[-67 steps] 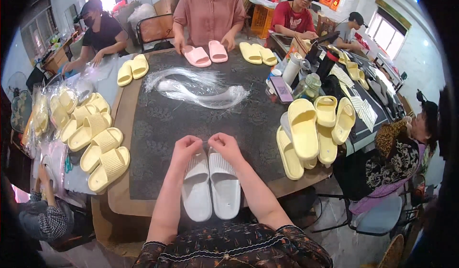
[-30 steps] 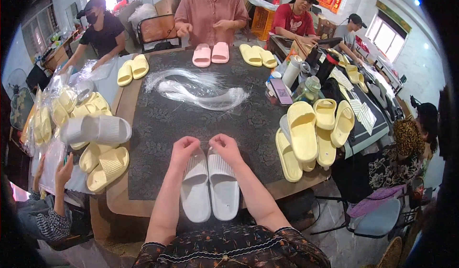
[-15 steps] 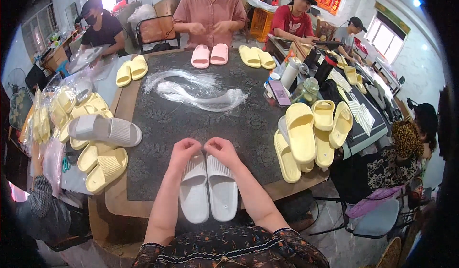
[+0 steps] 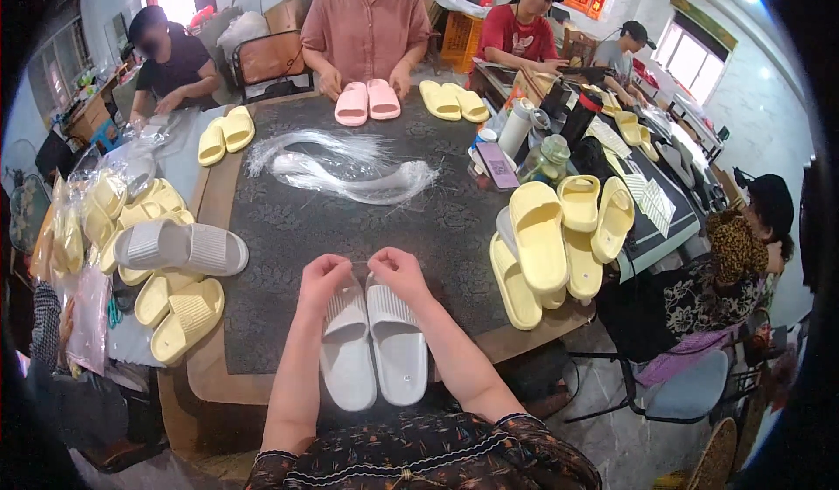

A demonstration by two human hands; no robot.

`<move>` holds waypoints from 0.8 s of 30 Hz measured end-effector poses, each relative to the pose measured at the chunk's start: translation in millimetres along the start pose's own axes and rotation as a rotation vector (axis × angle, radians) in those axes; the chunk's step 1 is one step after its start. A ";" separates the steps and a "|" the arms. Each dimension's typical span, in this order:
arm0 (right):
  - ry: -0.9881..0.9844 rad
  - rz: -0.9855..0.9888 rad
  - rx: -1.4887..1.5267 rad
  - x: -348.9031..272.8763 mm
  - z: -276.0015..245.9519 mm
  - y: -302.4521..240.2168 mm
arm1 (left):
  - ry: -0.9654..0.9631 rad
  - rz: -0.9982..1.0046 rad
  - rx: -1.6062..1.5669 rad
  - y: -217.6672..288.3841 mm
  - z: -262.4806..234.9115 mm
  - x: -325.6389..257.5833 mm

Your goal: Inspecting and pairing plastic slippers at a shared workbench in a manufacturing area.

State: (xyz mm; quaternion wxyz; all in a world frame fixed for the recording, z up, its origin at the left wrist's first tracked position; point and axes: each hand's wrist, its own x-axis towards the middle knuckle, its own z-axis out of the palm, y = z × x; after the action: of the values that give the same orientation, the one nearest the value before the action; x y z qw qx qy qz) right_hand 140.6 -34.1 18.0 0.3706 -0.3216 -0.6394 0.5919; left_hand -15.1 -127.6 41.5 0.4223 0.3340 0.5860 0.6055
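Both hands, the left hand (image 4: pixel 322 278) and right hand (image 4: pixel 398 271), cover the toe ends of the pale grey slippers (image 4: pixel 374 344), and whatever the fingertips pinch is too fine to make out. The yellow slipper stack (image 4: pixel 549 243) hides a grey one beneath. Bagged slippers (image 4: pixel 65 236) at the left blur into the dark rim

Ahead of the hands (image 4: pixel 363 276), bare dark mat (image 4: pixel 297 228) runs to the clear plastic strands (image 4: pixel 350 171); yellow slippers (image 4: pixel 546 245) crowd the right, grey slippers (image 4: pixel 179 247) the left.
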 end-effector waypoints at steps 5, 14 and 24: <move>-0.077 -0.027 -0.016 -1.2 2.6 -1.0 | -0.058 -0.027 0.012 -6.4 -5.6 2.3; -0.103 0.002 -0.076 -0.9 -0.3 -0.6 | -0.016 0.006 -0.043 -7.8 -5.5 2.6; -0.001 0.015 -0.041 -2.0 2.9 -4.2 | -0.009 -0.021 -0.017 -6.6 -5.0 2.4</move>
State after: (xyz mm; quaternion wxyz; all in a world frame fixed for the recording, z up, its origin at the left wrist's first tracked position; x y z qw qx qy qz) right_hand 139.2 -37.7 21.9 0.3592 -0.3340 -0.6491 0.5815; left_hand -19.8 -127.8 34.3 0.4341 0.3271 0.5823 0.6046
